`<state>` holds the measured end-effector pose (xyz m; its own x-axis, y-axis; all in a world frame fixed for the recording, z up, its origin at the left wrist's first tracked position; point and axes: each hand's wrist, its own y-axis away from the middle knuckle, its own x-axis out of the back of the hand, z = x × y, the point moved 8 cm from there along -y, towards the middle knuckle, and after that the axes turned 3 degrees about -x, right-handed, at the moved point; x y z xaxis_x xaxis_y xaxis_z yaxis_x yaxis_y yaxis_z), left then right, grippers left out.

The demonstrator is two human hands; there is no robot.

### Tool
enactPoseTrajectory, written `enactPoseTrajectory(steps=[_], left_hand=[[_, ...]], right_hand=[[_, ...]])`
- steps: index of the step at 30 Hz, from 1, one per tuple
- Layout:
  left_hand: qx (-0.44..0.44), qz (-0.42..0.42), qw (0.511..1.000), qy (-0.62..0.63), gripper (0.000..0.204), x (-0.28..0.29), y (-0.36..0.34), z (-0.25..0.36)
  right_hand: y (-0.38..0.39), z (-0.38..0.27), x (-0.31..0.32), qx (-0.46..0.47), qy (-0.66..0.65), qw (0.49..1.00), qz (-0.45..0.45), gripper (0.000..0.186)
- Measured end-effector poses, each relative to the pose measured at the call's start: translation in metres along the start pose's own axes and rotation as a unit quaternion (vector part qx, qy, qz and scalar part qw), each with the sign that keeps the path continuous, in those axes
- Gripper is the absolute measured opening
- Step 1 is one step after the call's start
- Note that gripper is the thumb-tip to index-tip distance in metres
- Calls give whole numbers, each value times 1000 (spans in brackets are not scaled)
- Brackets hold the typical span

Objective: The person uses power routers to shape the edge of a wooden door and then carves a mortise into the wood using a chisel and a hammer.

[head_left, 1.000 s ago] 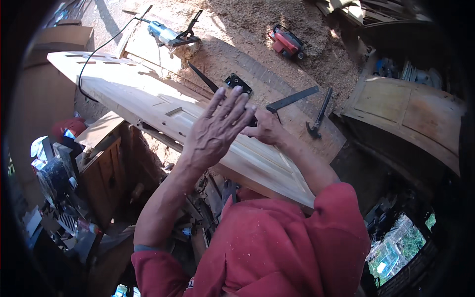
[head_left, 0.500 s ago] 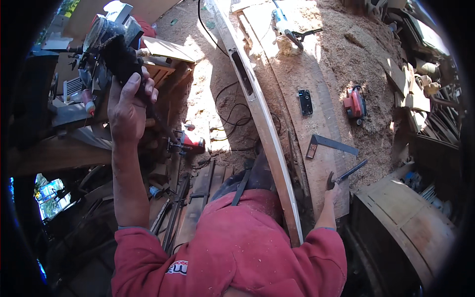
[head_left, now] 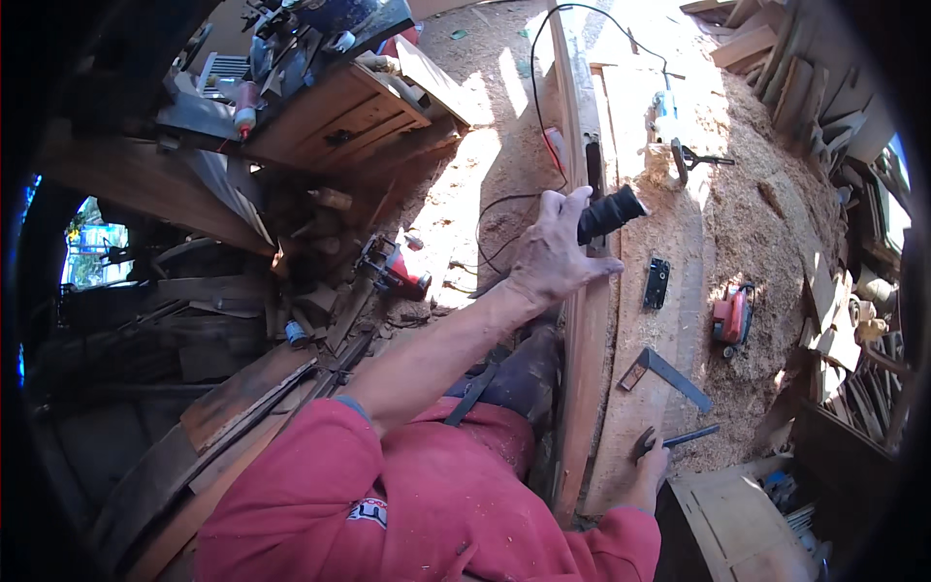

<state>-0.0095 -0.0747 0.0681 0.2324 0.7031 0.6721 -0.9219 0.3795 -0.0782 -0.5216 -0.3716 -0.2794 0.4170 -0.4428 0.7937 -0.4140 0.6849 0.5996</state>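
My left hand (head_left: pixel 553 247) reaches over a long upright-edged wooden beam (head_left: pixel 585 325). Between its thumb and fingers sits a black-wrapped tool handle (head_left: pixel 611 215) with a pale end; the rest of the tool is hidden. A dark slot (head_left: pixel 593 160) is cut in the beam's edge just beyond this hand. My right hand (head_left: pixel 653 461) is closed round a hammer (head_left: pixel 690 436), close to its head, low over the wide plank. A try square (head_left: pixel 669 376) and a black lock plate (head_left: pixel 657 282) lie on that plank (head_left: pixel 635 335), between my two hands.
A red power tool (head_left: pixel 734 315) rests on sawdust to the right; a blue one (head_left: pixel 665 121) lies farther off. Another red tool (head_left: pixel 402 272) is left of the beam. A black cable (head_left: pixel 543 58) loops across the far end. A wooden cabinet (head_left: pixel 742 529) stands lower right.
My left hand has swung from the far left to over the beam, bringing the black-wrapped handle along. The view has turned leftward. My right hand still grips the hammer.
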Motion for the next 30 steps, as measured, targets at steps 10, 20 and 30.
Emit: enactPoseTrajectory(steps=[10, 20, 30], left_hand=[[44, -34, 993, 106, 80, 6, -10, -31], [-14, -19, 994, 105, 61, 31, -8, -55], [-93, -71, 983, 144, 72, 47, -15, -66]], right_hand=[[-14, -31, 21, 267, 311, 912, -2, 24], [43, -89, 87, 63, 94, 985, -129, 56], [114, -220, 176, 106, -11, 987, -119, 49]])
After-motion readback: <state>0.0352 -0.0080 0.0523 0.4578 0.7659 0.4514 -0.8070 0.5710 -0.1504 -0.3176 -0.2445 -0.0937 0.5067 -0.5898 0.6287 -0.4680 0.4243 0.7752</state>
